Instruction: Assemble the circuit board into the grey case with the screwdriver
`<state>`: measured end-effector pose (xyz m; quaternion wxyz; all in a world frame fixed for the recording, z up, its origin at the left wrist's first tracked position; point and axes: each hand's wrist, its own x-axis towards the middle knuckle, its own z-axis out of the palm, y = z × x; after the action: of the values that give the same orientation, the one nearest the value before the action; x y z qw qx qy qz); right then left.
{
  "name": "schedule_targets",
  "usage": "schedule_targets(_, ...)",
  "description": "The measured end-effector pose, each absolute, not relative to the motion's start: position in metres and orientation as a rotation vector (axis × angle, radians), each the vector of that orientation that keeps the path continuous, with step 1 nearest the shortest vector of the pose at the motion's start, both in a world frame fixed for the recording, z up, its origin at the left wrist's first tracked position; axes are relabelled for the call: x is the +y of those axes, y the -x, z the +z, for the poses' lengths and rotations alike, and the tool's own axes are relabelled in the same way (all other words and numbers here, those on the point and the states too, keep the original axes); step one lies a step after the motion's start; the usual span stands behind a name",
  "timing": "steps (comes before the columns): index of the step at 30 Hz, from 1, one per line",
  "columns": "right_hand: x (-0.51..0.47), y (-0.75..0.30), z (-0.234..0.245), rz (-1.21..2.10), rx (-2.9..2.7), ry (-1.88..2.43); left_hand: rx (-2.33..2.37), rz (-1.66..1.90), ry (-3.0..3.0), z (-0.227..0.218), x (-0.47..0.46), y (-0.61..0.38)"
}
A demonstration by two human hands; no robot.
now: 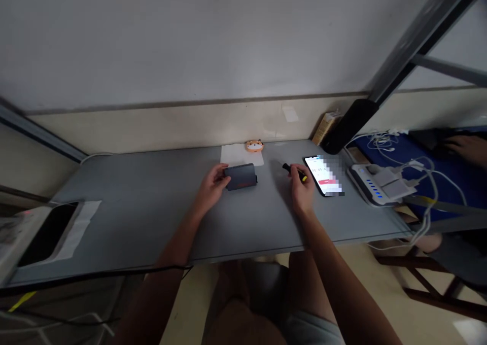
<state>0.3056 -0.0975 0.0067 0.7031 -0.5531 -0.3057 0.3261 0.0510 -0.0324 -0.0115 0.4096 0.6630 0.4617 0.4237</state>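
My left hand (213, 185) grips the left end of a dark grey box-shaped device (242, 177), fingers behind it and thumb at the front. The device is tilted just over the grey desk, with a small black knob at its right end and faint red marking low on its face. My right hand (303, 188) is closed round a screwdriver (287, 168) with a black and yellow handle. Its thin shaft points up and left, apart from the device. Behind the device lie a white paper (233, 153) and an orange animal-faced case (254, 146).
Right of my right hand lies a lit phone (323, 176), then a power strip (375, 185) with plugs and white cables. A carton (325, 127) and a black cylinder (350, 127) lean at the back. Another phone (49, 233) lies at left. A co-worker's hand (467, 147) shows far right.
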Motion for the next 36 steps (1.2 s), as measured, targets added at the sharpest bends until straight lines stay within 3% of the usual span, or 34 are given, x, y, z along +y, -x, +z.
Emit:
schedule_targets(4, -0.132, -0.301, 0.007, 0.6, -0.767, 1.363, 1.259, 1.019, -1.809, -0.015, -0.033, -0.051)
schedule_targets(17, -0.164, -0.29, 0.004, 0.702, -1.22, 1.414, 1.382, 1.039, -2.089, -0.022, -0.029, -0.048)
schedule_targets(36, -0.166, -0.291, 0.013, 0.664, -1.067, 1.483, 1.344, 0.967, -2.195, -0.025, -0.032, -0.042)
